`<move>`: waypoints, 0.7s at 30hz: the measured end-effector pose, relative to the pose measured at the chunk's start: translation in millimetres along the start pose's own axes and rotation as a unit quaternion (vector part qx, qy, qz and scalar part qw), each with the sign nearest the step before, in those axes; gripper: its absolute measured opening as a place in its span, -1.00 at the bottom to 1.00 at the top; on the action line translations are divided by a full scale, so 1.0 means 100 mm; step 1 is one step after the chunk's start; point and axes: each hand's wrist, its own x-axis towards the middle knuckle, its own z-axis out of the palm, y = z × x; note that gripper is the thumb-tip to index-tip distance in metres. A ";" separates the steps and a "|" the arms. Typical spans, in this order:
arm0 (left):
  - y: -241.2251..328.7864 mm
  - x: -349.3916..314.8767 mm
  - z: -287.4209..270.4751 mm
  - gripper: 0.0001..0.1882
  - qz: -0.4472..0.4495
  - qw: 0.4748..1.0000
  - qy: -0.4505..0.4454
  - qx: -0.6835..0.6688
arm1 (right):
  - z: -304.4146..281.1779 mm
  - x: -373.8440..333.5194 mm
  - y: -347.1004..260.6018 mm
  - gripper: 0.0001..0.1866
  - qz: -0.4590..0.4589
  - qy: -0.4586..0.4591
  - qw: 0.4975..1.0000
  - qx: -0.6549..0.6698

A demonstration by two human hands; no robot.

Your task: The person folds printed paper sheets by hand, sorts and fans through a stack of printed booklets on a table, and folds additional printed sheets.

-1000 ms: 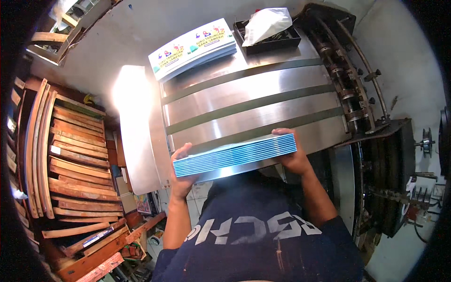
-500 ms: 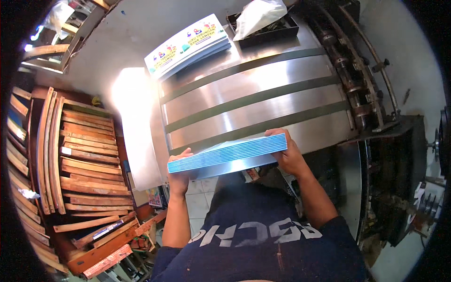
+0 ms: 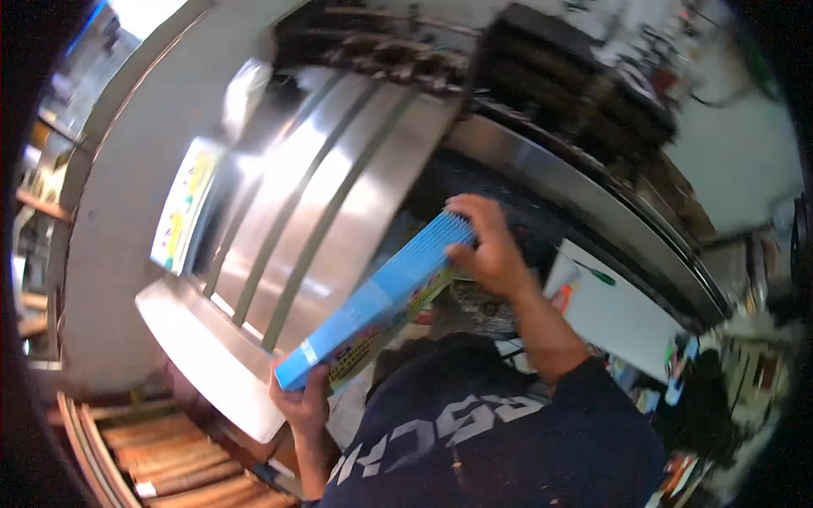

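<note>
A thick stack of blue-edged printed sheets (image 3: 377, 298) hangs in the air between my two hands, slanting from lower left to upper right. My left hand (image 3: 303, 400) grips its lower left end, thumb and fingers on opposite sides. At the upper right end my right hand (image 3: 491, 247) is closed round the stack, fingers over the top and thumb on the near side. Coloured print shows on the stack's lower face. Both forearms come up from the lower edge.
Beyond the stack lies a metal table with green belts (image 3: 298, 235), edged by a white panel (image 3: 203, 360). Another pile of printed sheets (image 3: 182, 207) stands on its far left. Wooden slats (image 3: 174, 449) fill the lower left; a white board (image 3: 611, 305) with small tools lies right.
The view has swung to the right, so the belted table now sits left. Both hands keep hold of the stack, which has tilted and shows its lower printed face.
</note>
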 end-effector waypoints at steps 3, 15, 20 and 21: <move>0.31 -0.13 0.12 -0.74 0.063 0.982 -0.146 0.101 | -0.20 -0.35 -0.54 -0.45 -0.038 0.016 0.999 -0.035; 0.27 -0.66 0.69 -0.79 -0.013 0.945 -0.318 0.076 | -0.74 -2.00 -0.92 -0.62 0.232 0.022 0.956 -0.180; 0.22 -0.88 1.25 -0.77 0.028 0.887 -0.447 0.117 | -0.98 -2.60 -0.81 -0.68 0.265 0.138 0.931 -0.210; 0.23 -0.96 1.46 -0.77 0.029 0.875 -0.473 0.097 | -1.14 -2.70 -0.77 -0.69 0.327 0.077 0.921 -0.195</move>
